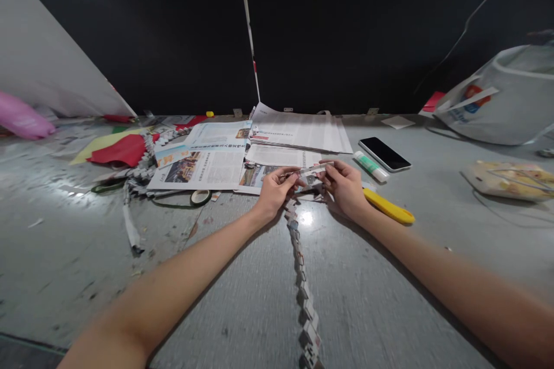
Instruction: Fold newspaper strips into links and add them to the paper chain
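The left hand [273,189] and right hand [347,187] pinched a paper strip [312,170] between them, fingertips nearly closed, where a light, even pull seemed best to avoid tearing it, while a folded-paper chain [308,307] trailed below the left hand along the surface [242,300].

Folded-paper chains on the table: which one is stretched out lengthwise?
The chain leading from beside the left hand down the middle of the view; the other folded paper lies bunched at the left, by the red sheet.
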Available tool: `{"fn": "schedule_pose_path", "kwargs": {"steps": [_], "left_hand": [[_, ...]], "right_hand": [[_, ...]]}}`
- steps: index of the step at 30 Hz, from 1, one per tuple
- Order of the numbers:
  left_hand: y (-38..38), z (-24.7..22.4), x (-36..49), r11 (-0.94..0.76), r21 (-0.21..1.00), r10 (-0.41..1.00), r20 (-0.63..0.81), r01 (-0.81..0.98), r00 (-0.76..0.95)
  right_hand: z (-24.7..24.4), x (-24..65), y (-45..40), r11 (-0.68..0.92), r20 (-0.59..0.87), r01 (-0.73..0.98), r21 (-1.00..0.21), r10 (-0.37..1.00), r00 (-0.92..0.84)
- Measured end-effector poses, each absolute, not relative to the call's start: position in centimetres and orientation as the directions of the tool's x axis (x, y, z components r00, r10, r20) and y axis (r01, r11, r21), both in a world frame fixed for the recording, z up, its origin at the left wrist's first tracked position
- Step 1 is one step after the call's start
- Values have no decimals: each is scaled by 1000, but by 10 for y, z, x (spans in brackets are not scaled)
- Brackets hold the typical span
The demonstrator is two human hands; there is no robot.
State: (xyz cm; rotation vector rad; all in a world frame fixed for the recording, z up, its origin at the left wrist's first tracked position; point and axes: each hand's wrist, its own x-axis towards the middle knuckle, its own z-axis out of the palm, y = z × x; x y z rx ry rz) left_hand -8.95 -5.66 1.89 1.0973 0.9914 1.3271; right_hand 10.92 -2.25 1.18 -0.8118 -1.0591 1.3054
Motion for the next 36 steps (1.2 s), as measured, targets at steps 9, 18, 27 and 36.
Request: {"fn": "schedule_pose_path", "kwargs": {"steps": [9, 18, 27, 36], "left_hand": [[-64, 27, -89, -108, 981, 991, 120, -163, 62], [-60, 22, -89, -118, 990, 985, 127, -83, 114], [-56, 16, -91, -137, 990, 976, 137, -16, 172], [-63, 24, -90, -142, 988, 967, 127, 55, 222]], "right_hand": [[18, 108, -26, 82, 103, -358, -930, 994, -41], [20, 107, -30, 80, 100, -327, -942, 994, -45], [19, 110, -25, 126, 160, -266, -956, 981, -111], [19, 109, -28, 144, 162, -165, -976, 982, -97]]}}
